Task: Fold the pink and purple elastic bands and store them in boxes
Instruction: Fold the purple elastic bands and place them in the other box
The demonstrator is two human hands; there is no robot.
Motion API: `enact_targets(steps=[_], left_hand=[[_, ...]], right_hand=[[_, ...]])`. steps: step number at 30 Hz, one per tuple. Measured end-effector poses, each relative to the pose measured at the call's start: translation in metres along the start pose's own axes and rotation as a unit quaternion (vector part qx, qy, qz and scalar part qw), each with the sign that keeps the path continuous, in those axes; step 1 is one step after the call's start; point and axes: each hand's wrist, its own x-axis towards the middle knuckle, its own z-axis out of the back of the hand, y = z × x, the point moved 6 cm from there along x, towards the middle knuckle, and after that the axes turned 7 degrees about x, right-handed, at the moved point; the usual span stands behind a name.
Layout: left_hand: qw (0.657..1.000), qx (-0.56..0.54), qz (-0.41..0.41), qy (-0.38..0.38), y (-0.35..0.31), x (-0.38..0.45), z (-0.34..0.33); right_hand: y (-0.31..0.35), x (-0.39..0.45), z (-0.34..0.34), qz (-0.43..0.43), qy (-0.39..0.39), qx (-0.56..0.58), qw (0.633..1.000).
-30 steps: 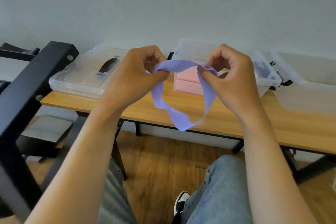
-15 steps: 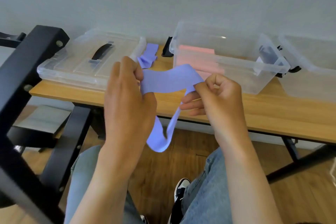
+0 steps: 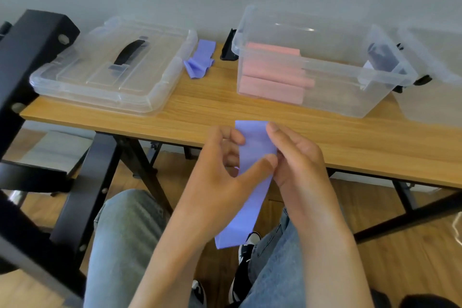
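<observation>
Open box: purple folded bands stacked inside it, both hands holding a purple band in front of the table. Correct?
No. The head view shows the folded bands in the open box are pink. Both the left hand and right hand do hold a purple band.

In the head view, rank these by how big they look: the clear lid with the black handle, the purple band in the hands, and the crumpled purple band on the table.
1. Clear lid, largest.
2. Purple band in the hands; nearness to the camera enlarges it.
3. Crumpled purple band, smallest, though it lies farther away.

bare wooden table (image 3: 205, 107) strip in front, clear box (image 3: 325, 97) open-topped, lid (image 3: 107, 75) blocking left
</observation>
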Motion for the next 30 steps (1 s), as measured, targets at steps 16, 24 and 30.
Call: enact_targets(steps=[16,24,30], left_hand=[[0.992,0.059,-0.055,-0.094,0.028,0.005,0.022],[0.973,0.176,-0.09,-0.115,0.028,0.006,0.023],[0.992,0.096,-0.039,-0.078,0.035,0.007,0.019]], right_hand=[[-0.005,-0.001,0.039,0.075,-0.001,-0.222,0.972],[-0.007,-0.001,0.041,0.12,-0.024,-0.27,0.955],[-0.007,0.0,0.038,0.118,0.0,-0.269,0.956]])
